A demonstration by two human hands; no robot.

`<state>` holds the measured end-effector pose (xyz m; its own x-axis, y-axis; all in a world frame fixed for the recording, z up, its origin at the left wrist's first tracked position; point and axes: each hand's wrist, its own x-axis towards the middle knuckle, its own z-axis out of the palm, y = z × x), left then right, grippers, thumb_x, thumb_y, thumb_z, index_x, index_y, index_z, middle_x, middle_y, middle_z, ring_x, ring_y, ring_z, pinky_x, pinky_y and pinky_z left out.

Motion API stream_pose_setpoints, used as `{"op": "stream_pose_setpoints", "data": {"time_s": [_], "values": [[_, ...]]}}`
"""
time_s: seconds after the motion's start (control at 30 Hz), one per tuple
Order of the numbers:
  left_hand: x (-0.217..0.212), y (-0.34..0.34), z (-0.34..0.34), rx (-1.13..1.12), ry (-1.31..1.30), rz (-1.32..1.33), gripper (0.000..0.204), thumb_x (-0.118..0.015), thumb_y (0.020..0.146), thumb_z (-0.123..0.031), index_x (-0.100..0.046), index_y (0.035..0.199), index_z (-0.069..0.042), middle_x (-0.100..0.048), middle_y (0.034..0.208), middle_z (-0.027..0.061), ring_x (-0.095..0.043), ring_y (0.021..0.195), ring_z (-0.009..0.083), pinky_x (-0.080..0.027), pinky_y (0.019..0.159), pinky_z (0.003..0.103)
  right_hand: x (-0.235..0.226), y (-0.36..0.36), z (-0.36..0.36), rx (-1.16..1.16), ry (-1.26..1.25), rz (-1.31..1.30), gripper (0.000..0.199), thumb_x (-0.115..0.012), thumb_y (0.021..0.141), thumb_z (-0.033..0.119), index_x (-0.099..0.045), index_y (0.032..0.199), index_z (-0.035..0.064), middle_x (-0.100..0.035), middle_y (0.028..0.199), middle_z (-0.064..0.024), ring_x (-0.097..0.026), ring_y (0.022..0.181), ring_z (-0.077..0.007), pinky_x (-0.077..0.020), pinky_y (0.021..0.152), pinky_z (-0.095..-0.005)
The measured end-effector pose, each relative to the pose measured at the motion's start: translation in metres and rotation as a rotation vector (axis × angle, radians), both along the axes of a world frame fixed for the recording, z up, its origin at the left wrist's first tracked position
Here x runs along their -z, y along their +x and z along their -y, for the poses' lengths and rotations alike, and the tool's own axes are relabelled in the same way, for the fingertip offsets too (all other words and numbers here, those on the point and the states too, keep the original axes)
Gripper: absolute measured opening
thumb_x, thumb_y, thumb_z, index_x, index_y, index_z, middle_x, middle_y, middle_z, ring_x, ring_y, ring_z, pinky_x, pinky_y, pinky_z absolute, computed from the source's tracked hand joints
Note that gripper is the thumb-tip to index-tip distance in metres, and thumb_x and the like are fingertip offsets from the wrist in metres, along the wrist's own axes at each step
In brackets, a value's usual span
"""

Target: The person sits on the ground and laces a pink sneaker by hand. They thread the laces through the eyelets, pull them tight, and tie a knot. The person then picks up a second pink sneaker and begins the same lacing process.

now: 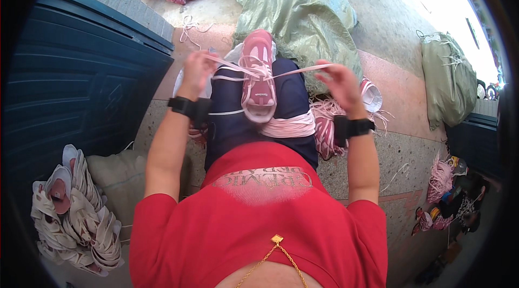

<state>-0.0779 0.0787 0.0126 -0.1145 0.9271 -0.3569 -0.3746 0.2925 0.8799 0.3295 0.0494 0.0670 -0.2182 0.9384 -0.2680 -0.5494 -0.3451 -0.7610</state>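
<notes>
While left fingers point(201, 62) and right fingers point(336, 73) pinch laces point(294, 72), the pink shoe point(259, 87) lies between them.

Dark blue door point(75, 72) at left; bulging green sack point(446, 85) far right.

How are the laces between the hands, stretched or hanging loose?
Stretched: the left hand and the right hand hold the laces toward opposite sides of the pink shoe.

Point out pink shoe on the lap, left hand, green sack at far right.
Pink shoe point(259, 76), head view: lacing area.
Left hand point(198, 69), head view: its middle.
Green sack point(447, 81), head view: its visible side.
</notes>
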Motion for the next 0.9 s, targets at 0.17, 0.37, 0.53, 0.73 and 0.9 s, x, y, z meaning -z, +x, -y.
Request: {"op": "stream_pose_setpoints", "data": {"time_s": [0.17, 0.37, 0.53, 0.73, 0.9], "values": [[-0.052, -0.217, 0.01, -0.56, 0.009, 0.506, 0.006, -0.043, 0.094, -0.005, -0.047, 0.091, -0.002, -0.04, 0.061, 0.0013, -0.04, 0.055, 0.0114, -0.037, 0.054, 0.028, 0.018, 0.242, 0.091, 0.872, 0.192, -0.803, 0.012, -0.044, 0.081, -0.001, -0.052, 0.089, -0.0032, -0.056, 0.087, -0.0135, -0.055, 0.084, -0.0256, -0.0427, 0.091, -0.0439], [-0.076, -0.252, 0.031, -0.545, -0.001, 0.221, 0.011, -0.041, 0.097, -0.013, -0.048, 0.098, -0.005, -0.04, 0.062, -0.0009, -0.037, 0.051, 0.0104, -0.034, 0.05, 0.027, 0.089, 0.264, 0.118, 0.84, -0.129, -0.533, 0.007, -0.043, 0.08, 0.002, -0.044, 0.074, 0.0042, -0.044, 0.068, -0.005, -0.041, 0.061, -0.0158, -0.0377, 0.06, -0.0313], [-0.042, -0.125, 0.017, -0.191, -0.194, -0.143, 0.018, -0.054, 0.093, -0.026, -0.058, 0.101, -0.01, -0.047, 0.064, -0.0052, -0.041, 0.051, 0.0053, -0.03, 0.043, 0.021, 0.092, 0.088, 0.028, 0.401, -0.3, 0.181, 0.012, -0.054, 0.091, 0.018, -0.054, 0.081, 0.0114, -0.047, 0.068, 0.004, -0.041, 0.057, -0.0065, -0.0325, 0.049, -0.0215], [-0.007, 0.04, 0.044, 0.556, -0.142, -0.411, 0.022, -0.053, 0.093, -0.018, -0.061, 0.107, -0.003, -0.058, 0.068, 0.0011, -0.053, 0.059, 0.0066, -0.042, 0.055, 0.02, 0.079, -0.075, 0.028, -0.315, 0.106, 0.822, 0.021, -0.055, 0.091, 0.019, -0.062, 0.083, 0.0007, -0.058, 0.07, -0.0014, -0.052, 0.063, -0.0104, -0.0438, 0.059, -0.0245], [-0.004, 0.074, 0.05, 0.551, 0.508, -1.167, 0.018, -0.058, 0.084, -0.012, -0.067, 0.091, 0.001, -0.066, 0.082, 0.0136, -0.064, 0.075, 0.0233, -0.049, 0.07, 0.032, 0.08, -0.102, 0.036, -0.223, 0.691, 1.356, 0.015, -0.049, 0.087, 0.011, -0.058, 0.081, -0.0006, -0.061, 0.09, -0.0153, -0.056, 0.085, -0.0311, -0.0451, 0.078, -0.0392]]}}
